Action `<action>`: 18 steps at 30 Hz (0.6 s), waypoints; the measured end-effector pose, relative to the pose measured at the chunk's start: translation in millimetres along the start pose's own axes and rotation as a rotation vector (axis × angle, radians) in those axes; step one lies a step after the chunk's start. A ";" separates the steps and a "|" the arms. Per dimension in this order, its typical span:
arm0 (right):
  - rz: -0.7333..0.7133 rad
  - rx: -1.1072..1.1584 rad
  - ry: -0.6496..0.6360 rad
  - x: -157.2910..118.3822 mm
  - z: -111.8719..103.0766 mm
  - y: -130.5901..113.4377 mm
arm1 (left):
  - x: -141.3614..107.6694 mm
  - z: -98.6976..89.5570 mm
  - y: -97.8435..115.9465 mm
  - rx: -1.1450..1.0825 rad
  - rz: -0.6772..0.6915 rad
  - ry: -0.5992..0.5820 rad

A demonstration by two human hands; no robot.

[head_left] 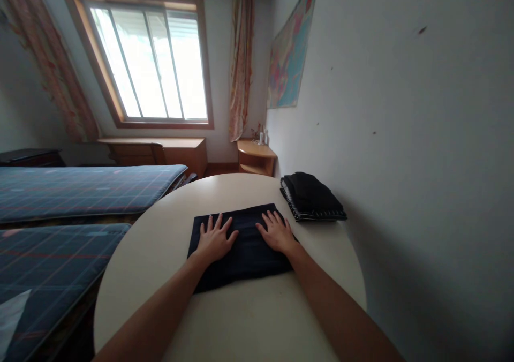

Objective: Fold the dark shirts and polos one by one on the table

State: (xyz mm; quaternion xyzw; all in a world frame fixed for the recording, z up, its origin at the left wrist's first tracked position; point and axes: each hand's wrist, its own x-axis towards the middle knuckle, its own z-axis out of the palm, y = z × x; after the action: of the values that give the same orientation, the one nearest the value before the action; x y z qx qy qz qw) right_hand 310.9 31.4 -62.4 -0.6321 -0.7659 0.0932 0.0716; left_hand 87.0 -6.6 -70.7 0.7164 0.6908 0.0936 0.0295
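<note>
A dark navy folded cloth (249,249), probably a garment though its kind does not show, lies flat on the round cream table (236,324). My left hand (214,240) rests palm down on its left part, fingers spread. On the right part my right hand (277,232) lies flat too, its fingers apart. Neither hand grips anything. Just beyond my right hand, a stack of folded black cloth (311,193) with a pale patterned edge sits near the table's far right rim.
Close along the table's right side runs a white wall (421,190) with a map (291,51). To the left are two plaid-covered mattresses (80,190). A wooden desk (180,145) and a corner shelf (257,149) stand beyond, below the window (148,62).
</note>
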 end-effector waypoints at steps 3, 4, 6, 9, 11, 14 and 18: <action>0.057 -0.029 0.041 -4.7 -1.0 0.9 | 2.9 -0.9 -5.4 0.021 -0.098 0.018; 0.057 -0.044 0.079 -6.7 -1.7 -1.2 | 2.7 -0.7 -5.2 0.032 -0.101 0.027; 0.006 -0.064 0.157 -10.1 -3.9 -8.4 | 1.0 0.1 -3.2 0.052 -0.086 0.047; -0.207 -0.046 0.206 -11.5 -8.1 -25.1 | -1.9 0.6 0.6 0.066 -0.073 0.065; -0.360 -0.028 0.195 -8.7 -9.7 -38.8 | -2.7 0.3 1.7 0.071 -0.071 0.070; -0.496 -0.002 0.117 2.5 -7.7 -57.5 | -2.7 -0.5 1.0 0.078 -0.061 0.071; -0.447 0.019 -0.028 25.5 0.9 -62.2 | -1.7 -0.1 -1.8 0.067 -0.049 0.065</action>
State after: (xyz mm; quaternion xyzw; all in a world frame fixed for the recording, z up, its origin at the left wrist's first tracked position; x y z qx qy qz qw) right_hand 246.4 45.0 -48.9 -0.4447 -0.8869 0.0910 0.0859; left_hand 85.2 -8.3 -71.1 0.6964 0.7114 0.0931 -0.0148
